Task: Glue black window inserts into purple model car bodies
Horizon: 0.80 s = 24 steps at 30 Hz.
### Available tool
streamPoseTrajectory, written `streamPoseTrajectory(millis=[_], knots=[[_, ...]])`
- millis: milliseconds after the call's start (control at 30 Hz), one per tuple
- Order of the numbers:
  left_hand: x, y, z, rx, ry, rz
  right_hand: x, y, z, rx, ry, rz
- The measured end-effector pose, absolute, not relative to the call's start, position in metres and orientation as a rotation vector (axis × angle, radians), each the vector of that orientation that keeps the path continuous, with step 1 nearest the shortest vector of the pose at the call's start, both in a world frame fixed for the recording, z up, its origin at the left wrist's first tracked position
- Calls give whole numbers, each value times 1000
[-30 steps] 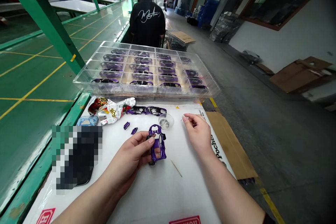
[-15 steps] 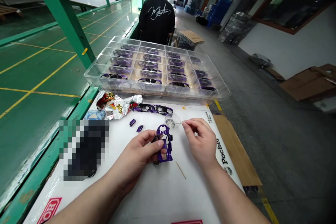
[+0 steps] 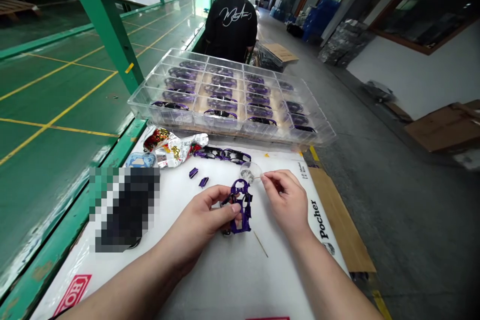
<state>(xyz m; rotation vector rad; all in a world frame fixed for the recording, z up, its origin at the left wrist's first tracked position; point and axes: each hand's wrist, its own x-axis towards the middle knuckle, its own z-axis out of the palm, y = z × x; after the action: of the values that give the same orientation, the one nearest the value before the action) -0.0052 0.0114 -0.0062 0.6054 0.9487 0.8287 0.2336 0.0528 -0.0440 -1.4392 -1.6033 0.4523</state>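
Note:
My left hand [image 3: 212,215] is closed around a purple toy car body shell [image 3: 244,216], thumb on top, over the white work surface. Pinched in my right hand [image 3: 287,200] is a thin wooden stick [image 3: 258,177], its tip at a small clear round dish [image 3: 249,174] just beyond the shell. What the dish holds looks greyish and is too small to make out. A second thin stick [image 3: 261,244] lies between my forearms. Two small purple parts [image 3: 193,173] rest left of the dish. More purple car shells [image 3: 223,154] lie in a row behind it.
A clear compartment tray [image 3: 232,120] with several purple shells stands at the back. On the left are a crumpled silver packet [image 3: 174,150], a blue item [image 3: 140,160] and a blurred dark object [image 3: 127,207]. A person in black [image 3: 232,25] sits beyond; a green post [image 3: 108,20] rises left.
The whole view has shifted slightly, so things appear a little farther right. Both hands keep their holds; the stick's tip stays at the dish.

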Motion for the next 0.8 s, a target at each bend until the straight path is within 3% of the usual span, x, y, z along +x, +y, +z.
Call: streamPoseTrajectory(millis=[800], knots=[[-5,11,-7,597,980,813,233,52,-40,-1411,-1556,450]])
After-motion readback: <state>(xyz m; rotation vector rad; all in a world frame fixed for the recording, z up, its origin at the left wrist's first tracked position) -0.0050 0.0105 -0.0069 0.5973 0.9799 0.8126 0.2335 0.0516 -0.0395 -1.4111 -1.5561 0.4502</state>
